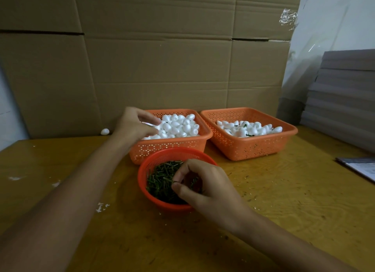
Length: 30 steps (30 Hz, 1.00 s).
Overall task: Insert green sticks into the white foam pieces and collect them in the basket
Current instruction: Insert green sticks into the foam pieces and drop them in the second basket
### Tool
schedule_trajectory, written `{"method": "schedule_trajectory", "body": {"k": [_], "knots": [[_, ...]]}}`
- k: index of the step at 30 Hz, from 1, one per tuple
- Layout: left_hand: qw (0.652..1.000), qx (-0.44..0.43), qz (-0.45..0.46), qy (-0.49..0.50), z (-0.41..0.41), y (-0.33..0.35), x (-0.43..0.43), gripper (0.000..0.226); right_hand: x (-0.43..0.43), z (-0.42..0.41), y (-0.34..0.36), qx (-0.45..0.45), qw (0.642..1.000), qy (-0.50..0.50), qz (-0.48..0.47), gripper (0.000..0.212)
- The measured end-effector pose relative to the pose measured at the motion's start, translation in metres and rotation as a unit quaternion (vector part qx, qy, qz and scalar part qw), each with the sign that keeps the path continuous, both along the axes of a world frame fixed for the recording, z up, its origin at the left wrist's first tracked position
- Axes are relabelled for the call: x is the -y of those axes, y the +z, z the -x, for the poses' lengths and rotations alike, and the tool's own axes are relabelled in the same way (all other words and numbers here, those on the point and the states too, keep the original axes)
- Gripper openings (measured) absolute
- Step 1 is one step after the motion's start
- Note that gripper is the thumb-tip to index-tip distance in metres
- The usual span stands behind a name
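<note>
Sticks [160, 180]: heaped in red bowl [142, 182], table's near middle, in easy reach. Right hand [207, 182]: curled, pinching some. Left hand [134, 123]: half-curled over foam [178, 125] in left basket [168, 146]; grip cannot be told. Right basket [253, 148]: finished pieces, far side. Table [284, 200]: yellow wood, crumb-strewn; cardboard [152, 58] wall behind.

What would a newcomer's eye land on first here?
Two orange baskets at the back of the table: the left basket is heaped with foam pieces, and the right basket holds finished pieces with sticks in them. In front, the right hand pinches green sticks in a red bowl while the left hand reaches into the left basket. A stray piece lies far left by the cardboard.
</note>
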State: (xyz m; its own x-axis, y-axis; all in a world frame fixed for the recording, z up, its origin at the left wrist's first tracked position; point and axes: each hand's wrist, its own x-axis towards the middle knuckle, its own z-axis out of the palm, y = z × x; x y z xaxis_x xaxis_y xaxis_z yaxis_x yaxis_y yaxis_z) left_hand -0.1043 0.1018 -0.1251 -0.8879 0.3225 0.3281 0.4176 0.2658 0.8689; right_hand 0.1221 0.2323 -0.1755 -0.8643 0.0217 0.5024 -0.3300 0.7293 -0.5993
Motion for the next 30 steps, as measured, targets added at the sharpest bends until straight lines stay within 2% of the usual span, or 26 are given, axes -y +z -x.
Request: {"method": "schedule_trajectory", "body": {"k": [5,7,10,12,15,18,20,23,27,30], "knots": [[0.983,0.037,-0.173,-0.051,-0.031,0.005,-0.001,0.025,-0.001,0.0,0.001,-0.001,1.0,-0.008,0.024,0.004],[0.976,0.055,-0.205,-0.056,-0.043,0.009,0.004,0.019,-0.002,0.0,0.005,-0.005,1.0,-0.002,0.016,0.005],[0.972,0.07,-0.216,-0.055,-0.061,0.009,0.015,0.01,-0.005,-0.002,0.012,-0.015,1.0,0.011,0.02,0.006],[0.966,0.098,-0.222,-0.088,-0.077,0.006,0.024,0.007,-0.006,-0.003,0.014,-0.009,0.999,0.017,0.031,0.011],[0.957,0.132,-0.222,-0.132,-0.099,-0.006,0.038,0.02,-0.007,-0.004,0.015,-0.007,0.999,0.01,0.039,0.023],[0.951,0.153,-0.233,-0.133,-0.109,-0.022,0.046,0.025,-0.007,-0.004,0.016,-0.014,1.0,-0.002,0.023,0.032],[0.945,0.17,-0.251,-0.126,-0.111,-0.029,0.046,0.026,-0.007,-0.003,0.014,-0.013,1.0,-0.002,0.015,0.03],[0.944,0.162,-0.251,-0.139,-0.115,-0.033,0.044,0.043,-0.009,-0.001,0.013,-0.013,1.0,0.0,0.02,0.027],[0.944,0.158,-0.232,-0.175,-0.122,-0.034,0.042,0.032,-0.014,0.001,0.014,-0.014,1.0,-0.007,0.008,0.025],[0.948,0.138,-0.222,-0.18,-0.126,-0.034,0.042,0.044,-0.017,0.002,0.014,-0.002,0.999,-0.013,0.033,0.024]]}}
